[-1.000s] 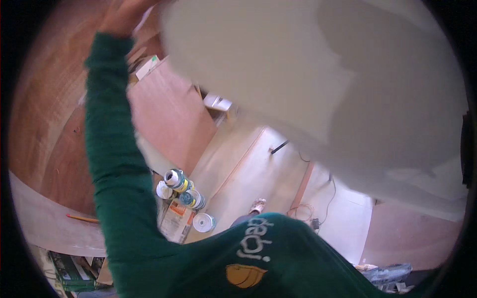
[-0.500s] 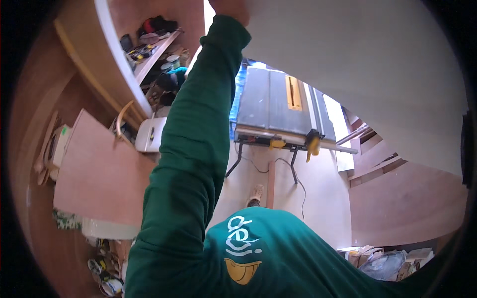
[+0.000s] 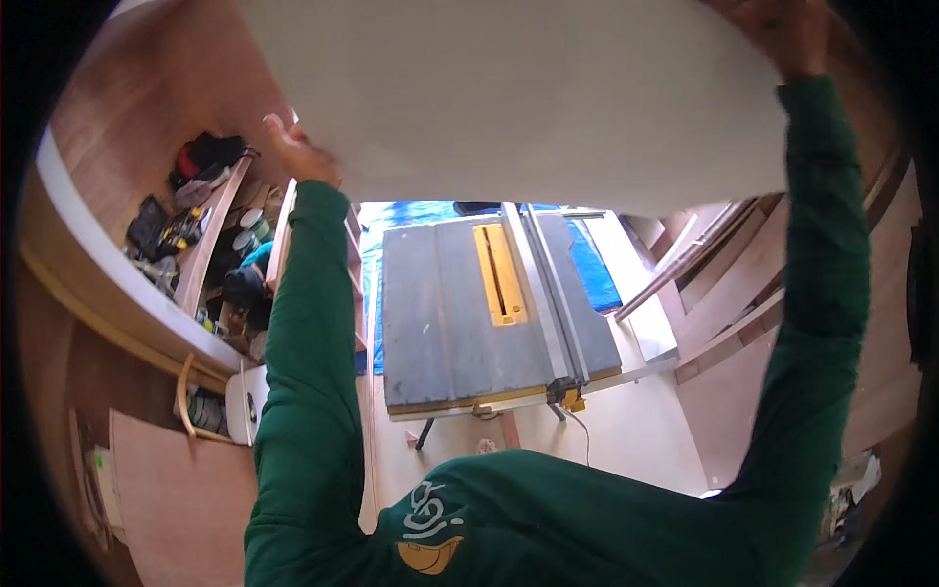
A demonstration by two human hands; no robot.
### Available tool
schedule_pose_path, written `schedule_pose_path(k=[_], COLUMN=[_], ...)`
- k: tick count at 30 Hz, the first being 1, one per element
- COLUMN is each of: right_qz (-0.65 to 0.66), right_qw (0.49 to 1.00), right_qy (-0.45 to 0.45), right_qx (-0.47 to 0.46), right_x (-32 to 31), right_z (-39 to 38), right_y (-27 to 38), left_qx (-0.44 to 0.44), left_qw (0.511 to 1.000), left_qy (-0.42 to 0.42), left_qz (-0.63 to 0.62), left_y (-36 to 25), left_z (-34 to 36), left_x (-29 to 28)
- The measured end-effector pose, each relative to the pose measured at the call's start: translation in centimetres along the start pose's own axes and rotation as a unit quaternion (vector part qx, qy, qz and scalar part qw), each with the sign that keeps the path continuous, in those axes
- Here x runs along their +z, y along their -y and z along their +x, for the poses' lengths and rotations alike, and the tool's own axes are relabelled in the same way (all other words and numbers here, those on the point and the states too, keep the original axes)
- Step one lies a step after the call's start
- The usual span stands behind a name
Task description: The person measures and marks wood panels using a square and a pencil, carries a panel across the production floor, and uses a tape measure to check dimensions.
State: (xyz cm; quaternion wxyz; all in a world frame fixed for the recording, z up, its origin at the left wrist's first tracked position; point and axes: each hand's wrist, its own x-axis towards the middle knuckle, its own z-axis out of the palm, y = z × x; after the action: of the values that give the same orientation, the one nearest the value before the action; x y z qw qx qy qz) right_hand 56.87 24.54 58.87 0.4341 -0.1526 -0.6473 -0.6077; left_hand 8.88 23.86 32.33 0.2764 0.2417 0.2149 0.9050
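A large pale board [image 3: 528, 108] is held up in front of me, above the far part of the table saw [image 3: 430, 303]. My left hand [image 3: 301, 157] grips the board's left edge near its lower corner, thumb up and the other fingers mostly hidden. At the right edge, higher in the picture, my right hand [image 3: 787, 34] is closed on the same board, partly cut off by the dark rim. Below lies the saw's grey top, with a yellow insert [image 3: 501, 279] around the blade slot and a metal rip fence [image 3: 543, 293] to its right.
Shelves with tools and cans [image 3: 249, 230] stand at the left. A brown panel [image 3: 176, 489] leans at the lower left, near a curved wooden chair part [image 3: 186, 396]. More wooden panels [image 3: 743, 391] stand at the right. Blue sheeting [image 3: 597, 274] lies beyond the saw.
The board has swung from the upper right to span the top middle, its lower edge now nearly level. My right hand and arm have come into view. The table saw looks closer.
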Motion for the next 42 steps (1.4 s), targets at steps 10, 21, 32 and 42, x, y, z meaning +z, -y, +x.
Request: schedule_pose_path(k=[10,21,32,42], right_qz=[0.186,0.276,0.319,0.309], right_qw=[0.98,0.96,0.882,0.804], right_qy=[-0.068,0.049,0.294,0.457], right_qx=[-0.009,-0.005,0.183,0.221], right_x=[8.1,-0.6,-20.7,-28.3], right_z=[-7.8,-12.8,-23.0,-30.1], right_y=[9.6,15.0,29.6,42.3], left_qx=[0.145,0.007,-0.318,-0.4], left_qw=[0.985,0.95,0.92,0.873], left_qy=[0.003,0.295,0.125,-0.05], left_qz=[0.091,-0.105,0.193,0.273], left_y=[7.7,8.4,3.7,8.5], left_z=[5.8,1.6,-8.3,-13.8], left_x=[-11.2,-26.2,-26.0,-31.0])
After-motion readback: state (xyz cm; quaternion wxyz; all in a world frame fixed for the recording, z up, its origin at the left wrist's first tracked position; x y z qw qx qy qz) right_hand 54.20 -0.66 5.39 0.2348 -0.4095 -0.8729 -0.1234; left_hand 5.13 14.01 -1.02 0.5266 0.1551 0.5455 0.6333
